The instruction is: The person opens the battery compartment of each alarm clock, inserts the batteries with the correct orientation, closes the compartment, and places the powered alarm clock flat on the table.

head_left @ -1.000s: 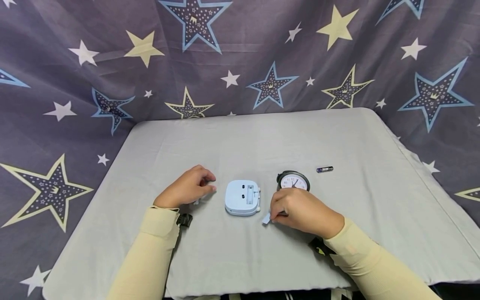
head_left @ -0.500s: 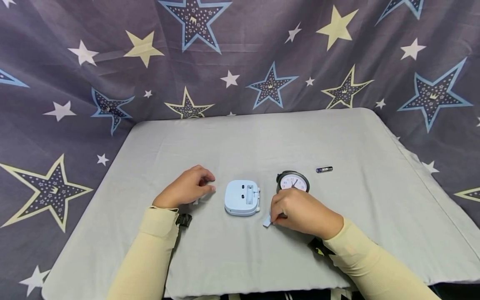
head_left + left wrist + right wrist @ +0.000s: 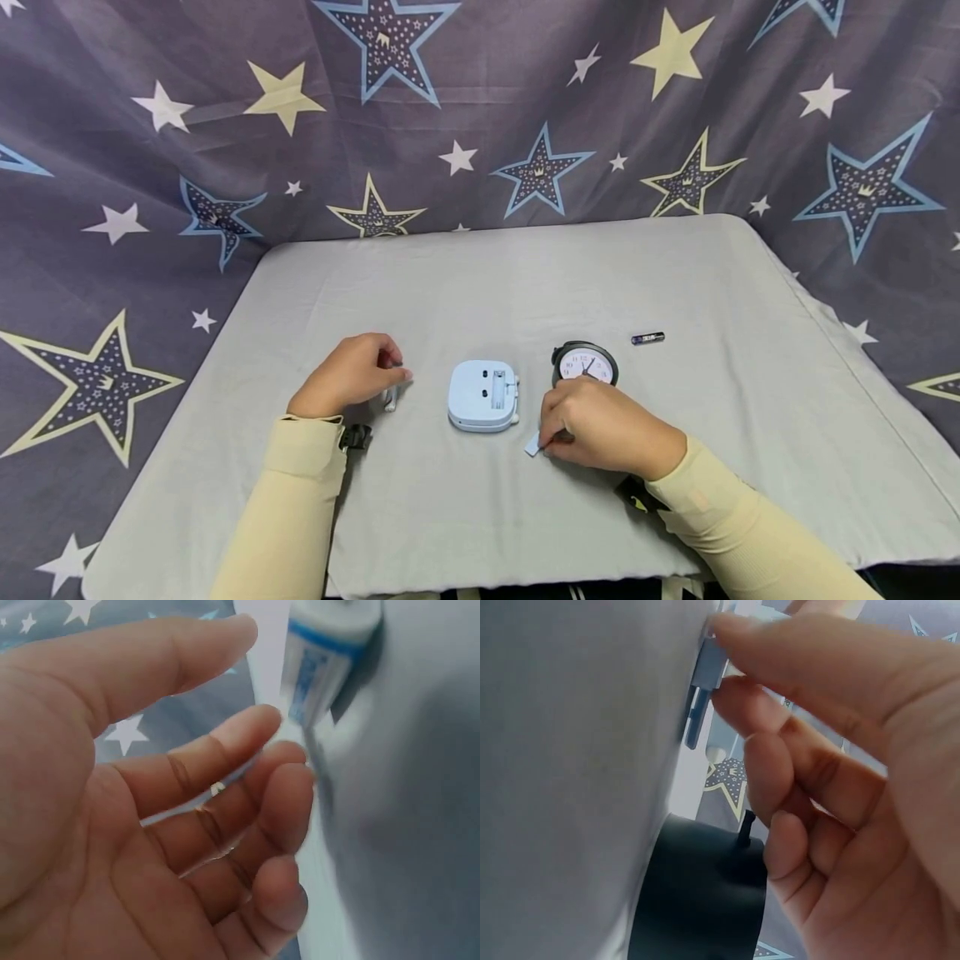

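My right hand (image 3: 603, 425) pinches a small light blue battery cover (image 3: 532, 444) between thumb and index finger, low over the cloth. In the right wrist view the cover (image 3: 709, 667) shows at the thumb tip, its narrow tab pointing away. To its left a light blue square clock (image 3: 474, 396) lies on its face, two black knobs and the open battery slot upward. My left hand (image 3: 348, 375) hovers with thumb and fingers apart. Just past its fingertips, a white battery with a blue band (image 3: 319, 660) appears in the left wrist view; in the head view that hand partly covers it.
A round black alarm clock (image 3: 585, 360) stands just beyond my right hand, partly hidden by it. Further back on the right lies a dark battery (image 3: 647, 338). Grey cloth (image 3: 450, 292) covers the table, with a star-patterned curtain (image 3: 480, 108) behind it.
My left hand has moved a little to the left, baring more of the white battery beneath it. The right hand stays almost still with the battery cover.
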A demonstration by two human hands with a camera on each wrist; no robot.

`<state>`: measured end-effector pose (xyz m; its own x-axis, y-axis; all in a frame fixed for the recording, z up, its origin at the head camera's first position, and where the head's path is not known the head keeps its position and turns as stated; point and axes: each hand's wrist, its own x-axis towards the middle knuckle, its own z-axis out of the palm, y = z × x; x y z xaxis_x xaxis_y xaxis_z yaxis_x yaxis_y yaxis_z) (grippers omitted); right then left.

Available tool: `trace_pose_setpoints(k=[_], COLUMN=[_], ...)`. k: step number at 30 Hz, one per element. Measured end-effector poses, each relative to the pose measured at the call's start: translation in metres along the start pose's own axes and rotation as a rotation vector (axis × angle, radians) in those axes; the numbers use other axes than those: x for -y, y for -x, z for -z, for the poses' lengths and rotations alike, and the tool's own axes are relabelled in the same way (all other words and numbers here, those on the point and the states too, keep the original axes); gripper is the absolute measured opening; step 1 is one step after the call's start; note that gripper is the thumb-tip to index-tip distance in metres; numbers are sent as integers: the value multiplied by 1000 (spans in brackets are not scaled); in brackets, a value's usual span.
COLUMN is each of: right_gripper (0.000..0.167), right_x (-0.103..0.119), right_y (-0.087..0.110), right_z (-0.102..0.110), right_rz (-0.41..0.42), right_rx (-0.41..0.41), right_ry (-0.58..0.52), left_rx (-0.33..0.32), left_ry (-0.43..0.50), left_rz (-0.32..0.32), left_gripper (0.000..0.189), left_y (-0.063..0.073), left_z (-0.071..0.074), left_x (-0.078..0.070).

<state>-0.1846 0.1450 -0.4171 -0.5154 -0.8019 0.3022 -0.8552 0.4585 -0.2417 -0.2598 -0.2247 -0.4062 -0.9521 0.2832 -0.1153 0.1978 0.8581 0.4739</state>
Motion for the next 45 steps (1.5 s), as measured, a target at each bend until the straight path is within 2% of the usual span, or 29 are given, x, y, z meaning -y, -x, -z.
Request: trace_pose_setpoints(k=[7,13,17,22,30,39,45], right_gripper=[4,4,4,6,6,6,6], right_x=[1,1,0,0,-2,-1,-1], right_y=[-2,-2,-3,-4,-3,-2,-2], right_z=[0,1,1,3,1,1,1], right_rz=[-27,-50,-41,-53,-57,-74,-69], right_rx=[-91,-176,-218,-227,-243,-243,-249], right_ry=[-11,-45,-61,-65,-71,-79,-72], left_rx=[29,98,113,96,92,11,-52], left_ry=[-21,-2,4,26,68,86,102], left_rz=[115,128,119,93,98,52,22], left_gripper=[37,37,33,25,13,4,13], left_y=[7,9,9,8,6,6,4], left_z=[8,10,9,6,1,1,3], left_x=[1,-2,-3,-4,-3,-5,-7])
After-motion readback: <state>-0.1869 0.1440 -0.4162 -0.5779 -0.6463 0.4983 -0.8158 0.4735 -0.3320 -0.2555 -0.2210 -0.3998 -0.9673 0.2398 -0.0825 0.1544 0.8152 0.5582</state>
